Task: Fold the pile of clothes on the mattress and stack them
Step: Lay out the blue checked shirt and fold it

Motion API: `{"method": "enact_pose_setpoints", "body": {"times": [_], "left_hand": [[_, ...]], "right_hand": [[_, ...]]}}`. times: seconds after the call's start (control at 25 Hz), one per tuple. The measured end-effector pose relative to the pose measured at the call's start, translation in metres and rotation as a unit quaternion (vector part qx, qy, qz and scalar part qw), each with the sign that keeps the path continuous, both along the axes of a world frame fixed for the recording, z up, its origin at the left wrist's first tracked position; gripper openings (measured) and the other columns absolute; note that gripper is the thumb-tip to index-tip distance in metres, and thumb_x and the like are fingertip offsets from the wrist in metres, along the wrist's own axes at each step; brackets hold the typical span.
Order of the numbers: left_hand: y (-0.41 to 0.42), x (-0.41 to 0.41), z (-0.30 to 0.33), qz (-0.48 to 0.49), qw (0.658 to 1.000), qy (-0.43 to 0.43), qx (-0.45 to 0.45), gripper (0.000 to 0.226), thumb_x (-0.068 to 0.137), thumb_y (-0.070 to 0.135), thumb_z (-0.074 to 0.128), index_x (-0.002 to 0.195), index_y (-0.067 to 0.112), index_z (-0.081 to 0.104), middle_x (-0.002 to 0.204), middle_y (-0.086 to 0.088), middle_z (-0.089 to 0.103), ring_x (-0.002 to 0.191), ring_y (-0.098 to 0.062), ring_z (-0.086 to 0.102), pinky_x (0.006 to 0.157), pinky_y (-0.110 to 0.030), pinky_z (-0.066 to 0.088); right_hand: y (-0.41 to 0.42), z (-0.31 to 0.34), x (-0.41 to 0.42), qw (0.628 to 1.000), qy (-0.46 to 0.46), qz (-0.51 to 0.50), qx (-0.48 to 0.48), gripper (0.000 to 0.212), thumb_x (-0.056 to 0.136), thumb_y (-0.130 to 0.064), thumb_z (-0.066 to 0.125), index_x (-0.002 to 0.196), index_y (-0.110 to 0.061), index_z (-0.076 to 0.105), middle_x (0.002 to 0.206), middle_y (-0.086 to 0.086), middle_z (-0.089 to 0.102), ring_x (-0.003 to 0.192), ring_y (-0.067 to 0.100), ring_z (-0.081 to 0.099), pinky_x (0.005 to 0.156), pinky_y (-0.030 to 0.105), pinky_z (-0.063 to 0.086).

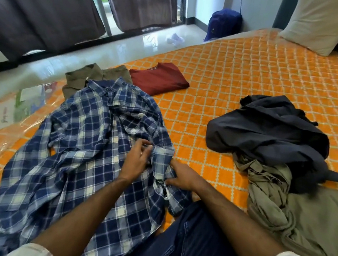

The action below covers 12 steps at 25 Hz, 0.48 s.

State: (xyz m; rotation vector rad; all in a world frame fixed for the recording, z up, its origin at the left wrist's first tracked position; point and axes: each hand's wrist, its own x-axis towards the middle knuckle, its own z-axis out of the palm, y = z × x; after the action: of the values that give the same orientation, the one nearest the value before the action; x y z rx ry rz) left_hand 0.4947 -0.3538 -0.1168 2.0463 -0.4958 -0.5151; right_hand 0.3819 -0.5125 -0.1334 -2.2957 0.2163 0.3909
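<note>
A blue and white plaid shirt [82, 139] lies spread and rumpled on the orange quilted mattress [254, 70] in front of me. My left hand [138, 160] pinches the shirt's fabric near its front edge. My right hand [181, 176] grips a bunched fold of the same shirt just to the right. A folded maroon shirt [159, 78] and a folded olive shirt [89, 76] lie beyond the plaid one. To the right sits an unfolded pile: a dark navy garment [269, 130] on top of a khaki garment [301, 216].
A white pillow [319, 25] leans at the mattress's far right corner. A blue bag [223, 24] and a scrap of white cloth [175, 38] are on the glossy floor beyond the bed. Dark curtains [40, 8] hang at the window. My knee in dark jeans [188, 246] is at the bottom.
</note>
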Motion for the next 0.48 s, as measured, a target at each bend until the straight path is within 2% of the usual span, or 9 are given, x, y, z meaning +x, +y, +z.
{"method": "enact_pose_setpoints", "body": {"times": [0.08,0.16,0.28,0.36,0.44,0.48], "left_hand": [[-0.005,0.0,0.002,-0.107,0.992,0.024,0.055,0.035,0.099,0.049,0.055,0.119,0.021,0.051,0.108,0.0,0.06,0.089,-0.013,0.063,0.063,-0.021,0.049],[-0.01,0.007,0.0,-0.116,0.988,0.052,0.091,0.042,0.095,0.046,0.065,0.119,0.016,0.047,0.104,-0.001,0.059,0.083,-0.015,0.061,0.059,-0.024,0.048],[0.001,0.018,-0.005,-0.022,0.995,0.082,0.059,0.028,0.098,0.031,0.064,0.118,0.018,0.048,0.106,-0.01,0.063,0.083,-0.026,0.064,0.056,-0.036,0.056],[0.016,0.021,-0.003,0.04,0.994,0.099,0.021,0.017,0.099,0.028,0.063,0.108,0.018,0.053,0.105,-0.01,0.065,0.088,-0.028,0.068,0.06,-0.043,0.061],[0.033,0.019,0.002,0.077,0.99,0.113,-0.015,0.018,0.099,0.025,0.063,0.097,0.012,0.051,0.098,-0.007,0.064,0.081,-0.024,0.067,0.055,-0.041,0.06],[0.042,0.017,0.005,0.081,0.99,0.116,-0.029,0.019,0.1,0.021,0.061,0.092,0.011,0.047,0.09,-0.007,0.061,0.071,-0.021,0.065,0.05,-0.037,0.056]], "right_hand": [[0.011,0.004,0.003,0.996,-0.031,0.04,-0.075,0.071,0.09,-0.025,0.074,0.15,-0.016,0.037,0.144,0.007,0.053,0.123,0.028,0.056,0.091,0.034,0.046],[0.011,0.005,0.006,0.991,-0.02,0.085,-0.103,0.064,0.092,-0.025,0.071,0.148,-0.016,0.04,0.141,0.008,0.054,0.117,0.028,0.057,0.088,0.04,0.049],[-0.005,0.019,0.009,0.995,0.018,0.102,-0.012,0.06,0.095,-0.022,0.07,0.149,-0.017,0.044,0.143,0.005,0.055,0.122,0.027,0.056,0.098,0.043,0.047],[-0.028,0.04,0.013,0.993,0.072,0.09,0.022,0.054,0.097,-0.02,0.068,0.147,-0.018,0.048,0.141,0.004,0.057,0.124,0.027,0.057,0.105,0.046,0.046],[-0.058,0.06,0.018,0.991,0.091,0.045,0.088,0.027,0.097,-0.018,0.068,0.123,-0.021,0.063,0.122,-0.001,0.066,0.11,0.022,0.064,0.1,0.045,0.05],[-0.071,0.068,0.02,0.99,0.062,-0.022,0.124,0.019,0.097,-0.018,0.069,0.115,-0.021,0.066,0.115,-0.002,0.068,0.105,0.02,0.065,0.097,0.044,0.052]]}}
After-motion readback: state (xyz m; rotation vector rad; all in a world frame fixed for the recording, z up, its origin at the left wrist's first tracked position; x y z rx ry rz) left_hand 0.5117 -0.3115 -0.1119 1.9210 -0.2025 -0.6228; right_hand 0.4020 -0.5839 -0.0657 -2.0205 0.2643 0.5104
